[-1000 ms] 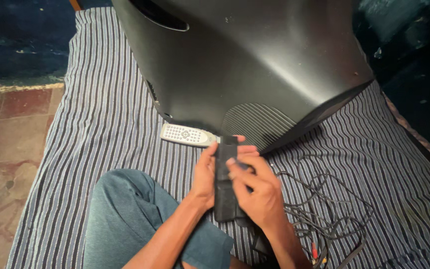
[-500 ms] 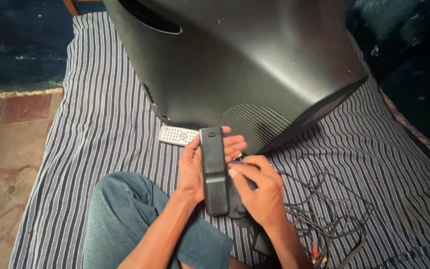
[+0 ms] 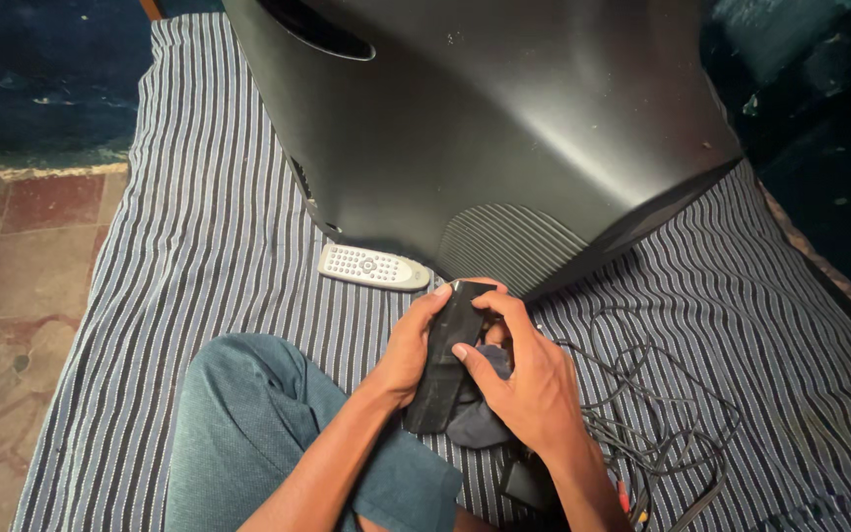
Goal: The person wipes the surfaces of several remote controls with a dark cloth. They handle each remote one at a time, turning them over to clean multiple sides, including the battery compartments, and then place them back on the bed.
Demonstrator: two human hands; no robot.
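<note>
1. I see the left hand [image 3: 408, 357] clasped around a black remote [image 3: 445, 357], holding it up, tilted, over the lap, just in front of the big dark television [image 3: 504, 118].
2. The right hand [image 3: 529, 379] pinches a dark cloth [image 3: 475, 419] against the remote's lower side, fingers curled, thumb on its face.
3. Progress, my judgement: wiping looks mid-way; the top end is bare, the bottom is under the cloth. I can't tell how clean it is, light too dim.
4. A white remote [image 3: 373, 267] lies flat on the striped bedsheet [image 3: 199, 227], touching the television's base, untouched.
5. Tangled black cables [image 3: 642, 414] lie to the right.
6. No readable labels or packages; the white remote shows only grey button rows.
</note>
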